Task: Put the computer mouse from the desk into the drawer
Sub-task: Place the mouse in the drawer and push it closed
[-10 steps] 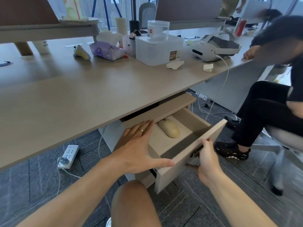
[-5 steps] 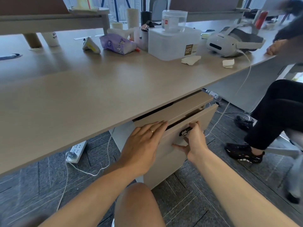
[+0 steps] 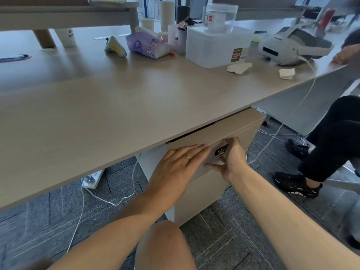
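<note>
The left hand [image 3: 176, 165] lies flat, fingers together and stretched out, palm pressed against the front of the beige wooden top drawer [image 3: 229, 140] under the table. At its 3 o'clock, the right hand [image 3: 231, 159] is spread wide with nothing gripped, thumb low and fingers up, against the same drawer front around the small metal lock [image 3: 221, 151]. The drawer sits flush with the pedestal, so the computer mouse cannot be seen. Above, at 12 o'clock, runs the long light-wood table [image 3: 116, 106]. On its far part stand a translucent white plastic box [image 3: 218, 45], a purple printed tissue pack [image 3: 148, 44] and a white headset [image 3: 288, 45]. At 8 o'clock from the hands, a white power strip [image 3: 92, 179] lies on the grey carpet floor [image 3: 229, 236].
</note>
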Tool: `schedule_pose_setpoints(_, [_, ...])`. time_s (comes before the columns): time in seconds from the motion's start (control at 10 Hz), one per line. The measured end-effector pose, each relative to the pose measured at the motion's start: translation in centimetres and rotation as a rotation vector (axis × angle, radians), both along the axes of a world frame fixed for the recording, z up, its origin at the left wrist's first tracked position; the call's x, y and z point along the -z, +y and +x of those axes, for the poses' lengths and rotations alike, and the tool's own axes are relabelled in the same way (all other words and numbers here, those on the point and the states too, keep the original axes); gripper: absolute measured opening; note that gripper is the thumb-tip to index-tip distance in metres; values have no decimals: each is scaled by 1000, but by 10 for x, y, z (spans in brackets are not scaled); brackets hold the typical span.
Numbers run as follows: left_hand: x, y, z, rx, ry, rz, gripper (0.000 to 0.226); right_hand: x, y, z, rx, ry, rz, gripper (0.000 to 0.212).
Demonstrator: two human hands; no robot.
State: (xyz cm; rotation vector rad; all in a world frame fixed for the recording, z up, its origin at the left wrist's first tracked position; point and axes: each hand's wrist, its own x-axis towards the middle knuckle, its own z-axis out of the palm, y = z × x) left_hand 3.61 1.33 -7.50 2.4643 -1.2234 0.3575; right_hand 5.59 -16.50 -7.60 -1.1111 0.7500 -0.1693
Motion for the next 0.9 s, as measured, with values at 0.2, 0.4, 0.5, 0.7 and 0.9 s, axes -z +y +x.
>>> schedule_pose_setpoints(0.2, [1, -1, 0, -13, 15, 13, 82, 2, -1, -1, -22, -13, -7, 27])
schedule_pose_setpoints(0.4, [0, 0, -4, -33, 5, 31, 86, -2, -5, -6, -75, 14, -48, 30])
schedule_pose_setpoints(0.5, [0, 0, -7, -51, 29, 46, 95, -15, -14, -18, -178, 89, -196, 29])
schedule_pose_setpoints(0.7, [-39, -4, -14, -57, 239, 244, 81, -50, -47, -44, -536, 266, -884, 69])
schedule_pose_setpoints(0.9, [-90, -3, -38, -114, 273, 309, 76, -98, -56, -84, -748, 271, -1474, 86])
